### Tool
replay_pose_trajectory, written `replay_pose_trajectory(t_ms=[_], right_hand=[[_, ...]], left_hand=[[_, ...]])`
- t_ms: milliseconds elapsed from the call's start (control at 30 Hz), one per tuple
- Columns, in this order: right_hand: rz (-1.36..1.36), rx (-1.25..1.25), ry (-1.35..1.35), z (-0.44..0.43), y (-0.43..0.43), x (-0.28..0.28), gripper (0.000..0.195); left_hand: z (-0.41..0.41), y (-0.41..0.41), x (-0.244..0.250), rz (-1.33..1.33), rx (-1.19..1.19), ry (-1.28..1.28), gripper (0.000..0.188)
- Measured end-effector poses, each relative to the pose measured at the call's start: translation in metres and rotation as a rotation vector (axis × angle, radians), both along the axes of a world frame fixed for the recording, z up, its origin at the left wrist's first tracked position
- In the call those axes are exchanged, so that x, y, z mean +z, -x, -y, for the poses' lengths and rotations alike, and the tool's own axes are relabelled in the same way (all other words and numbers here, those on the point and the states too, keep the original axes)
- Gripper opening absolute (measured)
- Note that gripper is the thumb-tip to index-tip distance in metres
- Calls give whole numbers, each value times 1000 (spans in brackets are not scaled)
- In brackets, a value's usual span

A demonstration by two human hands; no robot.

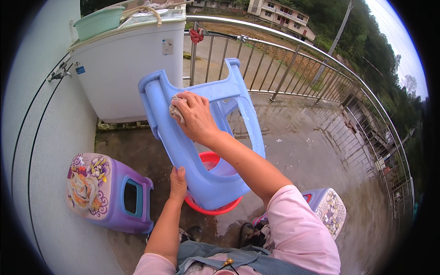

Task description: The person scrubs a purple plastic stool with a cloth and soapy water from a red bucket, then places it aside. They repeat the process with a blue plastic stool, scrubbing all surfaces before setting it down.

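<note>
A blue plastic stool [202,192] is tilted over a red basin [220,210] that holds liquid with suds. My right hand [194,117] presses a crumpled, light-coloured cloth [177,109] against the stool's upper left leg. Lower down, my left hand [178,180] grips the stool's left edge, with the thumb showing and the other fingers hidden behind it. To the left, a purple stool [118,196] with a flower-patterned seat stands on the floor, and a crumpled patterned cloth [82,192] lies on that seat.
A white washing machine [130,65] by the wall carries a green basin [99,24] and a hose. The wall has a tap [61,74]. A metal railing [295,51] curves around the wet concrete floor. Another flower-patterned stool [331,211] is near my right elbow.
</note>
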State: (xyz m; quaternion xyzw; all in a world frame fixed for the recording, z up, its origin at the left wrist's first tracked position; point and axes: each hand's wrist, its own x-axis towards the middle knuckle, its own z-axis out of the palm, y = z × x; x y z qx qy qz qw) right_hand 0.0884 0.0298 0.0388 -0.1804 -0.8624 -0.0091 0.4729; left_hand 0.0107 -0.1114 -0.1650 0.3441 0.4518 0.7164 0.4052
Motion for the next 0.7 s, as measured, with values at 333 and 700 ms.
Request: replay_pose_trajectory(t_ms=[333,700], right_hand=[[-45,-762,109,-132,-90,-33,25],[-41,-242,99,-66,-16,-30,29]], left_hand=[[-8,8,20,-17,-48,27,60],[-9,10,11,-8,-96,108,61]])
